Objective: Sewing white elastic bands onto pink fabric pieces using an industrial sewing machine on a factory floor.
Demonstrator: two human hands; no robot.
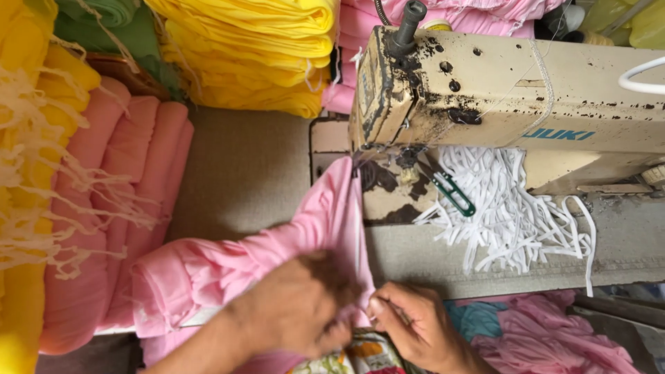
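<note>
Left hand point(294, 305) low in frame, knuckles up, fingers curled down and closed onto the pink cloth point(277, 253); fingertips hidden under its own back. Right hand point(412, 325) just beside it, thumb and forefinger pinched together on the cloth's near edge, other fingers folded in. What exactly sits between the pinching tips is too small to make out; a thin white strip seems to run up along the cloth edge from there, not certain.

Pink cloth: 1 bunched length, long axis running from lower left, where it lies rolled and wrinkled on the surface point(242, 173), up and right to a narrow point under the head of the sewing machine point(499, 90). That tip points at the needle area; the needle itself is lost in shadow and grime.

Beyond the hands: a heap of white elastic strips point(512, 208) on the machine bed, with green-handled thread snips point(454, 194) lying at its left edge, blades toward the machine head. Machine body cream, paint chipped black, cut off at the right edge.

Left side: rolled salmon-pink fabric point(114, 208), frayed yellow fabric point(28, 138) cut off by the frame. Top: folded yellow stack point(256, 48). Bottom right: more pink fabric point(547, 339) below the surface edge. Flower-printed cloth point(360, 357) under the wrists, mostly hidden.
</note>
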